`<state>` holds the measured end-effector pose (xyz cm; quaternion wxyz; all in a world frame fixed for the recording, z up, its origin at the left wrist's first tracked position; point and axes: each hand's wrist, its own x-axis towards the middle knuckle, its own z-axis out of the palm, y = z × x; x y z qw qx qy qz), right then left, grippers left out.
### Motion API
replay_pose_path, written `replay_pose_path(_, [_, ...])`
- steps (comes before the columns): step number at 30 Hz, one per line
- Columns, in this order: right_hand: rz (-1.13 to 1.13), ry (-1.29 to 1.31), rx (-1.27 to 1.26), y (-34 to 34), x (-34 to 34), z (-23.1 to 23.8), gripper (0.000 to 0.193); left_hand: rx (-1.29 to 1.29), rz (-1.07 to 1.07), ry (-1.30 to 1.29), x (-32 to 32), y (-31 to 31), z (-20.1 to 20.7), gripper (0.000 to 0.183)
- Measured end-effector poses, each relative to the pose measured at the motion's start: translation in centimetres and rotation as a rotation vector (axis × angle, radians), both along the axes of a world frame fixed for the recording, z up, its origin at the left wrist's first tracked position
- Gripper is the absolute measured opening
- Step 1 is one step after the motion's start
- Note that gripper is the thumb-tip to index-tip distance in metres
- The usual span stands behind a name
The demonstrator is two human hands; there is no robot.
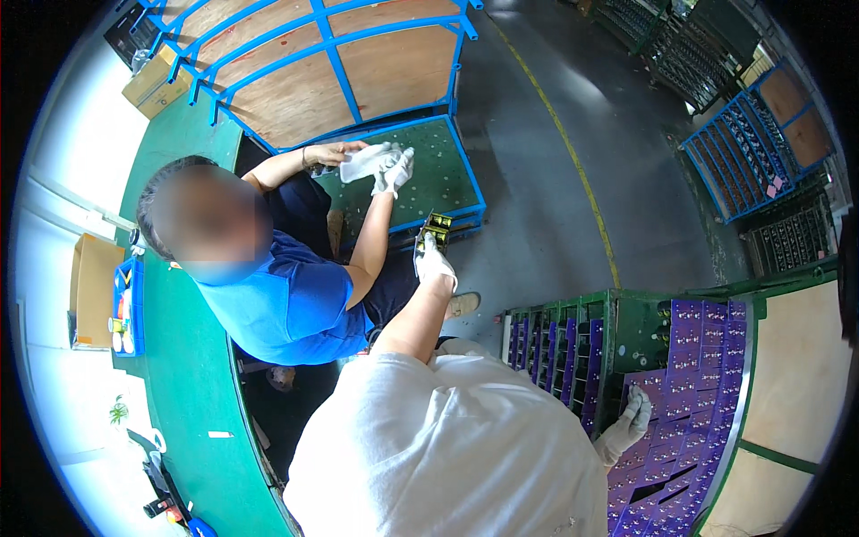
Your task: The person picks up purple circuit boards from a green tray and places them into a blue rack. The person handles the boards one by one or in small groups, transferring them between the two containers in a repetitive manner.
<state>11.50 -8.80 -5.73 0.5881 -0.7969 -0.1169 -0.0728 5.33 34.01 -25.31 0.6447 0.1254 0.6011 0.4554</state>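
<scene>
My left hand (433, 261), in a white glove, reaches out ahead and is closed on a small black-and-yellow part (437, 231). The part's exact kind is not clear. Out to the right, my gloved right hand (626, 427) has its fingers stretched out over rows of purple printed packages (684, 394). I cannot tell whether its fingertips touch them. A co-worker in a blue shirt (277, 291) sits close on the left. The co-worker's one gloved hand (394, 172) and one bare hand (333, 154) handle a white glove (364, 162).
A green workbench (183, 385) runs along the left, bearing a blue bin (131, 309) and a cardboard box (94, 291). A blue-framed rack with wooden panels (295, 89) and a green platform (429, 161) stand ahead. A green shelved rack (612, 336) is at right.
</scene>
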Motion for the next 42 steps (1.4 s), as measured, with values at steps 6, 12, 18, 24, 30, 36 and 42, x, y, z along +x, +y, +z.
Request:
replay_pose_path(6, [0.001,0.005,-0.033,0.6,-0.7,1.1,0.022,0.060,0.002,-0.076,0.7,-0.7,0.0,0.035])
replay_pose_path(12, [0.025,0.000,-0.026,0.4,0.2,0.5,0.023,0.060,-0.009,-0.025,0.9,-1.1,1.8,0.035])
replay_pose_path(18, [-0.050,0.044,-0.002,0.4,-0.5,0.4,0.023,0.094,-0.066,-0.013,1.2,-2.0,1.0,0.043])
replay_pose_path(24, [-0.031,0.007,0.043,0.3,-0.2,0.1,0.021,0.020,-0.120,0.182,2.2,-2.6,-0.5,0.039])
replay_pose_path(30, [-0.100,0.065,0.004,0.8,-0.6,0.7,0.021,-0.066,-0.327,0.488,1.8,-4.2,1.5,0.039])
replay_pose_path(36, [-0.077,0.038,0.010,0.4,-0.3,0.1,0.021,0.032,-0.335,0.878,1.6,-4.0,-3.2,0.042])
replay_pose_path(42, [-0.095,0.070,0.025,0.7,-0.5,0.6,0.022,0.086,-0.343,0.918,1.0,-3.7,-4.9,0.048])
